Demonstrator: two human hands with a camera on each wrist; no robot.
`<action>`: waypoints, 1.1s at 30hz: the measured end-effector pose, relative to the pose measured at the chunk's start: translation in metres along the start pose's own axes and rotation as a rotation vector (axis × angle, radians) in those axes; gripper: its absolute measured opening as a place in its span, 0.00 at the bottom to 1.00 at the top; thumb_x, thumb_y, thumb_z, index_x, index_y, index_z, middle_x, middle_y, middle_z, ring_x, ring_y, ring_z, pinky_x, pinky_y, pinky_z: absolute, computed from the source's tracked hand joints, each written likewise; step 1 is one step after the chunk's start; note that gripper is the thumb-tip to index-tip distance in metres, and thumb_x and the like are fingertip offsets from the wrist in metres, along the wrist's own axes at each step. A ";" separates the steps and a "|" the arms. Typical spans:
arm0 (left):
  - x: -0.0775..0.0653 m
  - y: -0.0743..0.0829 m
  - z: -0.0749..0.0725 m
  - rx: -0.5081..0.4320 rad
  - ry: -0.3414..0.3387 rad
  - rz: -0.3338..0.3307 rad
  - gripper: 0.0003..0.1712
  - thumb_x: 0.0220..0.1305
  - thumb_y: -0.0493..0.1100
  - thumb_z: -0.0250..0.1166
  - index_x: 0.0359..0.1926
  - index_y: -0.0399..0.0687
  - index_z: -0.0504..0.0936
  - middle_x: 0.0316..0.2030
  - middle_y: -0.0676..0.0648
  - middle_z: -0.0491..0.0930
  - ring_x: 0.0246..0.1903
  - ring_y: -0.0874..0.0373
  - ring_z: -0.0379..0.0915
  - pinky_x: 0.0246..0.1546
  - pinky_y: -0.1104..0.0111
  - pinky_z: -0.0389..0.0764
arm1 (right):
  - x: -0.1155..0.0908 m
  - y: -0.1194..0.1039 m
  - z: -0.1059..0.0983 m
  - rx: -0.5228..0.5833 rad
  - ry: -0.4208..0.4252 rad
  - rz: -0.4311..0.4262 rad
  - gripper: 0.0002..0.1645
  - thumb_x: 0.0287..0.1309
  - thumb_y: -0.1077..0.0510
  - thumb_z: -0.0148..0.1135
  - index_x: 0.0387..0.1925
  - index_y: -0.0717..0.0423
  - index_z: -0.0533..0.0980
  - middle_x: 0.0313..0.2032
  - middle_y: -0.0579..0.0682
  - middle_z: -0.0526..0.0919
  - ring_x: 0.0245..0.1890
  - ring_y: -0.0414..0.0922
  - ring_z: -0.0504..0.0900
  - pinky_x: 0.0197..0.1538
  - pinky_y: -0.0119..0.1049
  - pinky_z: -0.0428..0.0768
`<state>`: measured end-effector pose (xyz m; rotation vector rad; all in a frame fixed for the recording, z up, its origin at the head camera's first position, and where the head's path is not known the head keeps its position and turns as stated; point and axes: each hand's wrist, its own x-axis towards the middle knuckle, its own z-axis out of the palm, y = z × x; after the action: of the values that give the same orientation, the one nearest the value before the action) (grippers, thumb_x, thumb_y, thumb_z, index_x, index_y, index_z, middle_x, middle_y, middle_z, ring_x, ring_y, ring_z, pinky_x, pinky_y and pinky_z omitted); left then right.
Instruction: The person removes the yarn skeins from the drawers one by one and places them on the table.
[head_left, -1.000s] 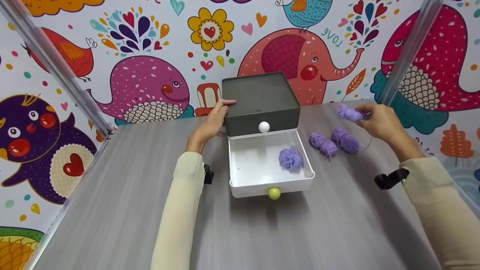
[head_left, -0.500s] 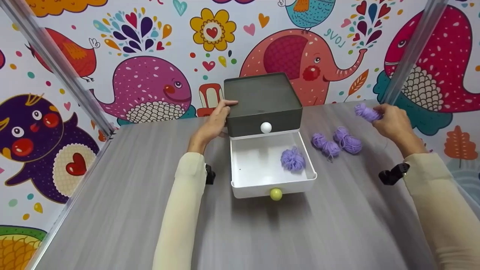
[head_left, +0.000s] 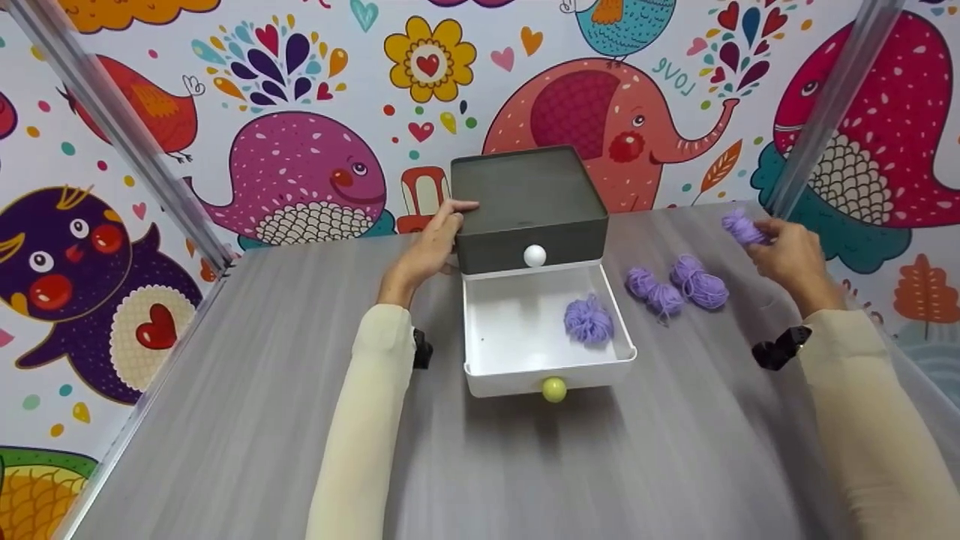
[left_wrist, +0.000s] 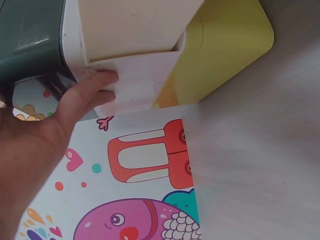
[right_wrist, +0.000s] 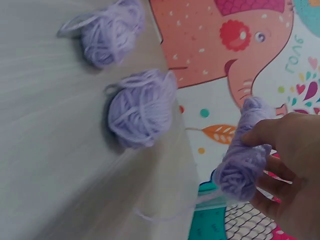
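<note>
My right hand [head_left: 796, 259] holds a small skein of purple yarn [head_left: 742, 226] between thumb and fingers above the table's far right. In the right wrist view the held skein [right_wrist: 242, 155] looks elongated, and a loose strand trails from it. Two more purple yarn skeins [head_left: 655, 291] [head_left: 699, 281] lie on the table beside the drawer box. A yarn ball [head_left: 589, 319] sits at the right side of the pulled-out white drawer [head_left: 502, 330]. My left hand [head_left: 426, 255] rests against the dark-topped drawer box [head_left: 529, 187], index finger on its top edge; fingertips touch its side [left_wrist: 135, 75].
A white knob [head_left: 535, 256] marks the upper drawer, and a yellow-green knob [head_left: 554, 389] the lower one. Behind the grey table [head_left: 247, 390] stand printed walls [head_left: 307, 172] with metal posts [head_left: 836, 112] at the corners. The box has a yellow base [left_wrist: 225, 50].
My right hand has carried the skein a little farther right, away from the two on the table. The left hand stays on the box. The view has shifted slightly.
</note>
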<state>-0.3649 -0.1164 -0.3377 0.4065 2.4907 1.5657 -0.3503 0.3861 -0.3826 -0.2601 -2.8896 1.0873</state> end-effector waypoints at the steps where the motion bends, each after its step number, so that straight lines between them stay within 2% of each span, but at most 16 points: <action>1: 0.000 0.000 0.000 -0.005 -0.002 -0.001 0.23 0.80 0.56 0.36 0.70 0.69 0.62 0.75 0.40 0.55 0.67 0.36 0.63 0.55 0.38 0.78 | 0.000 0.002 0.002 0.002 -0.016 0.016 0.34 0.72 0.54 0.53 0.73 0.64 0.60 0.62 0.72 0.71 0.52 0.62 0.74 0.46 0.37 0.86; 3: 0.000 0.000 -0.002 -0.010 0.001 0.002 0.23 0.80 0.56 0.36 0.70 0.69 0.62 0.73 0.40 0.56 0.65 0.36 0.65 0.55 0.38 0.78 | 0.000 0.007 0.005 -0.005 -0.036 0.037 0.35 0.72 0.53 0.53 0.74 0.63 0.58 0.64 0.72 0.69 0.54 0.64 0.72 0.54 0.49 0.84; 5: 0.000 0.000 -0.002 -0.014 0.002 0.001 0.23 0.80 0.55 0.36 0.70 0.68 0.63 0.73 0.40 0.57 0.64 0.36 0.67 0.55 0.39 0.78 | 0.000 0.012 0.006 -0.021 -0.052 0.052 0.36 0.72 0.53 0.52 0.75 0.63 0.56 0.67 0.73 0.66 0.58 0.66 0.69 0.64 0.60 0.76; 7: 0.000 0.000 -0.002 -0.012 0.005 -0.003 0.23 0.80 0.55 0.36 0.70 0.69 0.63 0.72 0.40 0.58 0.64 0.35 0.67 0.55 0.38 0.78 | 0.001 0.016 0.008 -0.032 -0.069 0.056 0.37 0.72 0.53 0.52 0.75 0.64 0.54 0.69 0.74 0.62 0.62 0.69 0.65 0.67 0.65 0.69; 10: 0.000 -0.001 -0.002 -0.001 0.002 -0.014 0.23 0.80 0.55 0.36 0.70 0.70 0.62 0.73 0.40 0.57 0.65 0.34 0.66 0.55 0.38 0.78 | 0.002 0.023 0.011 -0.038 -0.093 0.068 0.38 0.73 0.54 0.51 0.75 0.66 0.52 0.71 0.75 0.58 0.63 0.69 0.62 0.69 0.66 0.65; 15: 0.001 -0.001 -0.001 -0.014 0.000 -0.007 0.23 0.80 0.55 0.36 0.70 0.69 0.62 0.71 0.40 0.60 0.63 0.36 0.69 0.54 0.39 0.79 | 0.003 0.034 0.020 -0.051 -0.139 0.098 0.38 0.72 0.57 0.50 0.74 0.71 0.51 0.70 0.77 0.58 0.63 0.70 0.64 0.69 0.65 0.66; 19: 0.001 -0.001 0.000 -0.017 0.000 -0.006 0.23 0.80 0.55 0.36 0.71 0.69 0.62 0.71 0.40 0.59 0.64 0.36 0.68 0.54 0.38 0.78 | 0.003 0.039 0.027 -0.098 -0.174 0.119 0.38 0.72 0.58 0.49 0.73 0.74 0.50 0.69 0.78 0.56 0.67 0.72 0.58 0.70 0.70 0.58; 22: 0.001 -0.001 -0.001 -0.002 -0.001 -0.011 0.23 0.80 0.56 0.36 0.71 0.69 0.62 0.73 0.41 0.57 0.65 0.35 0.66 0.55 0.38 0.78 | 0.003 0.041 0.031 -0.118 -0.168 0.122 0.37 0.72 0.58 0.48 0.72 0.75 0.51 0.68 0.79 0.56 0.67 0.73 0.55 0.69 0.72 0.56; 28: 0.001 -0.001 -0.001 0.002 -0.006 -0.014 0.23 0.80 0.56 0.36 0.70 0.69 0.62 0.72 0.40 0.58 0.65 0.35 0.67 0.56 0.38 0.78 | -0.001 0.044 0.033 -0.127 -0.142 0.110 0.36 0.71 0.57 0.50 0.70 0.77 0.53 0.66 0.79 0.59 0.65 0.73 0.58 0.69 0.71 0.59; 33: 0.001 0.000 -0.001 -0.006 -0.004 -0.010 0.23 0.80 0.56 0.36 0.70 0.69 0.62 0.72 0.40 0.59 0.64 0.36 0.67 0.55 0.38 0.78 | -0.004 0.044 0.034 -0.162 -0.132 0.083 0.37 0.67 0.58 0.54 0.69 0.77 0.56 0.65 0.80 0.58 0.62 0.73 0.59 0.68 0.72 0.60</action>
<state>-0.3665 -0.1169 -0.3374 0.3950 2.4802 1.5667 -0.3440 0.3958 -0.4364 -0.3286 -3.1156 0.9146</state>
